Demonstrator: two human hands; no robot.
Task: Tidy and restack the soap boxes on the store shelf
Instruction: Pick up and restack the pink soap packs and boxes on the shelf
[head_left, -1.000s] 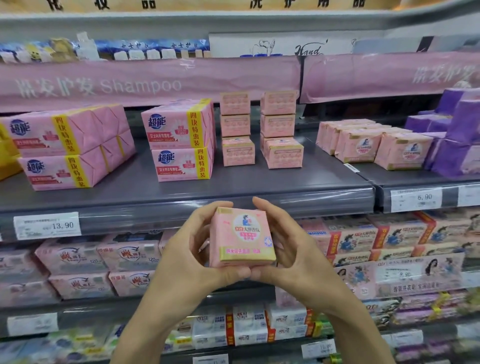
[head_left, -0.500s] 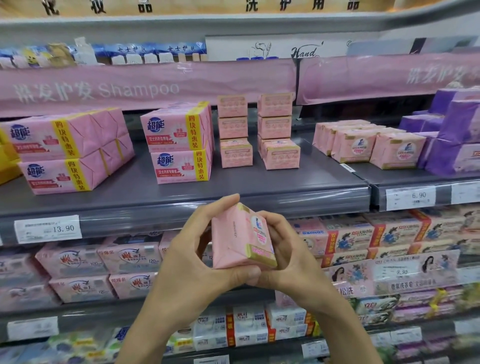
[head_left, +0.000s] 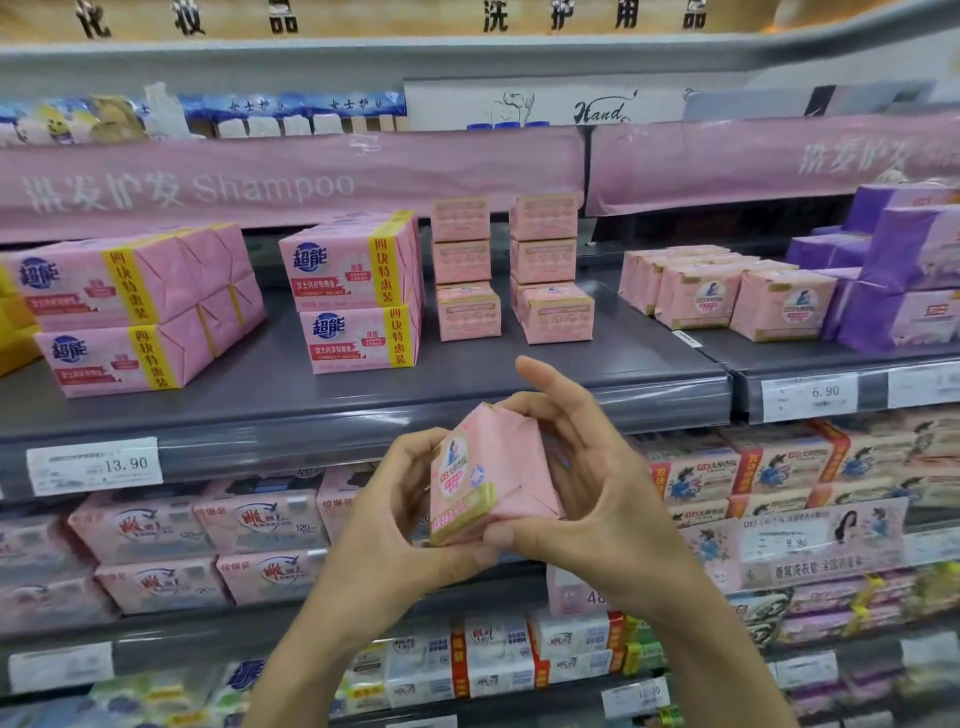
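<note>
Both hands hold one pink soap box (head_left: 483, 478) in front of the shelf edge, below the grey shelf (head_left: 519, 374). The left hand (head_left: 384, 514) cups the box from the left and underneath, fingers curled at its printed face and thumb by the lower corner. The right hand (head_left: 597, 499) grips from the right and behind, thumb pressed at the bottom edge and curled fingers over the top and back. One right finger sticks up free of the box. The box sits between the two palms, tilted, with the printed face turned left and the folded wrapper side toward the camera. It is not on any shelf and is well apart from the stacks.

On the grey shelf straight above the hands stand two stacks of small pink boxes, the left stack (head_left: 462, 270) and the right stack (head_left: 545, 265). Each is three high, and the bottom boxes sit slightly askew. Left of them are pink multipacks (head_left: 358, 291) with yellow bands, stacked two high, and another pair (head_left: 130, 306) lies further left. On the next shelf section to the right is a row of pink wrapped soaps (head_left: 727, 291), then purple packs (head_left: 904, 270). Price tags on the shelf edges read 13.90 (head_left: 93, 465) and 6.90 (head_left: 808, 397). A pink Shampoo banner (head_left: 260, 182) hangs above. The lower shelves are filled with more soap packs, blurred.
</note>
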